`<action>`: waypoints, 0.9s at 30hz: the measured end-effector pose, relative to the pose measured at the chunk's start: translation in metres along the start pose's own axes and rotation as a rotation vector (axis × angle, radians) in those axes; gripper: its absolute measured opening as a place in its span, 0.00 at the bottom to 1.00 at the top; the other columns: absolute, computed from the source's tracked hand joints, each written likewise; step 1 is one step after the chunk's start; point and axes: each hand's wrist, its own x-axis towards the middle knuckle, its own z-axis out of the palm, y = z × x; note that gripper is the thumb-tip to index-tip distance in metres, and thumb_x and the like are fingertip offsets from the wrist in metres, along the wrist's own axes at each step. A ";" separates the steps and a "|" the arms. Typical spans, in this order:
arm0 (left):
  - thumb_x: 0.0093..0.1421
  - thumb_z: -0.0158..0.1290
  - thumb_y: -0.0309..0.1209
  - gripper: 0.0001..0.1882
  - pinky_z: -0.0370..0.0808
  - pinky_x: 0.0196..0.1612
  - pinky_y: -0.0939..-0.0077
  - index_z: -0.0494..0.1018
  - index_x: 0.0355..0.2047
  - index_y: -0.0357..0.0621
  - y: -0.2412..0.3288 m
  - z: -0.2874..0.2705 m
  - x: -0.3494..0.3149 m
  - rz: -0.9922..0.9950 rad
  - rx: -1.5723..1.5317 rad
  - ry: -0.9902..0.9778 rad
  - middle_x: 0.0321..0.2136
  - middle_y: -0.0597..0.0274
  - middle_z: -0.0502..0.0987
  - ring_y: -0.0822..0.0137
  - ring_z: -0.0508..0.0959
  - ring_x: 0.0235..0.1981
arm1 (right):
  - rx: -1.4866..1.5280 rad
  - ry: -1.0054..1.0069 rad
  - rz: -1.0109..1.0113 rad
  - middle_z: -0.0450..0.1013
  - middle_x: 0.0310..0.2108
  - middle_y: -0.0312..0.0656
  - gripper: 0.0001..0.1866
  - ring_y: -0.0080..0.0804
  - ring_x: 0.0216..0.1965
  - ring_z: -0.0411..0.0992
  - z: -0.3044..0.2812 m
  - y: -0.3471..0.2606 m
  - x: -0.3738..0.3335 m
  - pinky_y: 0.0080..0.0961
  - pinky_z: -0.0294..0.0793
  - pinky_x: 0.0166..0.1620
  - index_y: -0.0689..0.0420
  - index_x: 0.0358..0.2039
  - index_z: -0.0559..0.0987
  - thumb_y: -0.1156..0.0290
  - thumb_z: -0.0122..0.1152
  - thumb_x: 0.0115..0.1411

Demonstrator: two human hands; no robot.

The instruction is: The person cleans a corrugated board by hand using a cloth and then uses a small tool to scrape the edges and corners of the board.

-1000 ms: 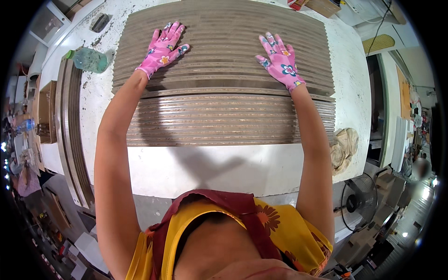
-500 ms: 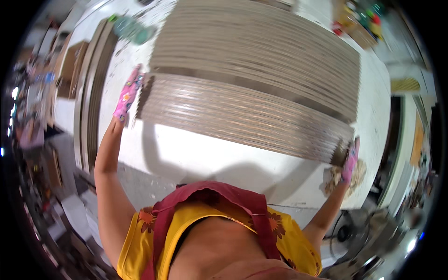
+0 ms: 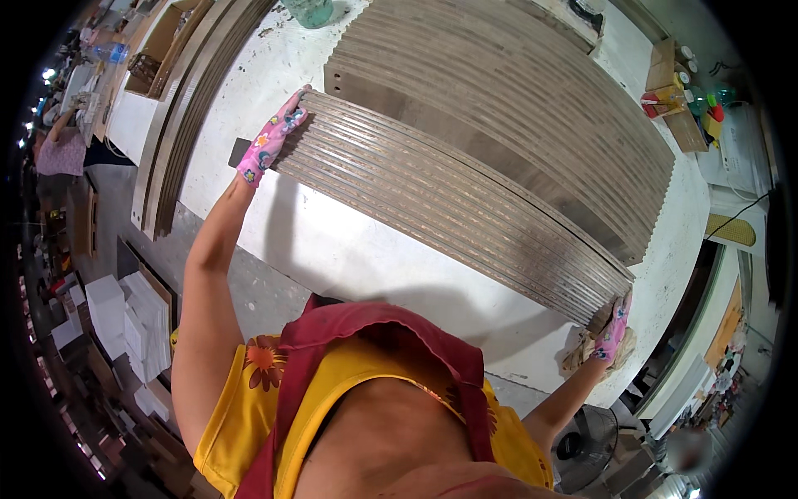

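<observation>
A row of long, narrow brown boards (image 3: 440, 204), packed side by side, lies on the white table in front of me. My left hand (image 3: 273, 141), in a pink floral glove, lies with straight fingers along the row's left end. The dark end of one board (image 3: 238, 153) sticks out past that hand. At the right end my right hand (image 3: 613, 330), gloved alike, rests its outstretched fingers against the board ends. A crumpled beige cloth (image 3: 625, 348) lies under and beside it. Behind the row, a larger batch of similar boards (image 3: 499, 108) covers the far table.
Several long boards (image 3: 179, 125) stand along the table's left edge. A greenish plastic bottle (image 3: 309, 10) is at the far left, a cardboard box (image 3: 683, 125) with bottles at the far right. A fan (image 3: 586, 445) stands low right. Another person (image 3: 62, 150) is at the far left.
My left hand has come in against the row's left end, and the board ends look more even. One end now juts out on the left. The whole view has turned and shifted.
</observation>
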 end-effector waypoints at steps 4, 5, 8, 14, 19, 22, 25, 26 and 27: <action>0.64 0.45 0.50 0.37 0.53 0.64 0.72 0.49 0.67 0.49 0.007 0.002 -0.010 -0.006 0.066 0.042 0.65 0.56 0.56 0.64 0.57 0.64 | -0.167 0.020 0.001 0.51 0.67 0.47 0.27 0.37 0.67 0.49 0.013 -0.021 -0.006 0.28 0.46 0.67 0.61 0.66 0.54 0.68 0.42 0.68; 0.64 0.45 0.50 0.37 0.55 0.64 0.72 0.49 0.67 0.49 0.008 0.003 -0.007 0.008 0.097 0.051 0.65 0.56 0.56 0.64 0.58 0.64 | -0.247 0.041 -0.004 0.51 0.67 0.48 0.27 0.37 0.67 0.48 0.017 -0.026 -0.004 0.29 0.46 0.67 0.61 0.66 0.53 0.68 0.41 0.68; 0.65 0.42 0.54 0.37 0.59 0.61 0.70 0.48 0.68 0.50 0.007 0.007 0.015 -0.039 0.176 0.077 0.65 0.55 0.55 0.62 0.60 0.62 | -0.199 0.125 -0.142 0.50 0.67 0.50 0.28 0.38 0.67 0.48 0.021 -0.007 0.023 0.29 0.46 0.67 0.61 0.67 0.51 0.69 0.40 0.68; 0.64 0.36 0.59 0.40 0.56 0.63 0.72 0.48 0.67 0.47 0.003 0.006 0.029 -0.099 0.064 0.080 0.65 0.54 0.55 0.62 0.59 0.63 | -0.269 0.061 -0.173 0.46 0.68 0.51 0.28 0.41 0.68 0.46 0.018 0.001 0.052 0.30 0.44 0.67 0.59 0.67 0.49 0.66 0.37 0.69; 0.63 0.31 0.64 0.43 0.53 0.64 0.73 0.48 0.67 0.45 -0.025 -0.015 0.004 -0.135 -0.313 0.042 0.64 0.53 0.55 0.62 0.58 0.63 | 0.289 0.084 0.292 0.51 0.66 0.52 0.30 0.38 0.66 0.51 0.003 -0.038 -0.007 0.24 0.46 0.65 0.54 0.68 0.51 0.58 0.36 0.68; 0.58 0.25 0.71 0.49 0.50 0.64 0.74 0.53 0.66 0.44 -0.047 -0.009 0.003 -0.056 -0.301 0.064 0.60 0.55 0.63 0.65 0.60 0.61 | 0.089 -0.028 0.154 0.58 0.63 0.48 0.30 0.38 0.60 0.59 -0.020 0.027 -0.022 0.27 0.55 0.61 0.52 0.67 0.53 0.57 0.35 0.67; 0.58 0.25 0.71 0.48 0.56 0.62 0.75 0.58 0.64 0.47 -0.056 -0.004 -0.005 -0.259 -0.395 0.149 0.60 0.59 0.62 0.68 0.62 0.58 | -0.399 0.005 0.228 0.63 0.59 0.51 0.34 0.37 0.54 0.66 -0.001 -0.004 -0.024 0.24 0.63 0.56 0.52 0.67 0.55 0.78 0.43 0.57; 0.58 0.26 0.71 0.47 0.57 0.61 0.76 0.58 0.64 0.47 -0.051 -0.002 -0.006 -0.238 -0.420 0.136 0.60 0.59 0.62 0.68 0.63 0.58 | -0.525 0.026 0.250 0.65 0.58 0.51 0.37 0.36 0.52 0.68 0.001 -0.012 -0.026 0.24 0.65 0.54 0.52 0.66 0.55 0.84 0.45 0.54; 0.58 0.27 0.71 0.47 0.58 0.61 0.76 0.58 0.64 0.48 -0.048 -0.001 -0.007 -0.218 -0.444 0.121 0.60 0.59 0.62 0.68 0.63 0.57 | -0.540 0.024 0.222 0.66 0.57 0.51 0.39 0.36 0.50 0.69 -0.002 -0.002 -0.023 0.24 0.67 0.52 0.54 0.66 0.56 0.87 0.45 0.52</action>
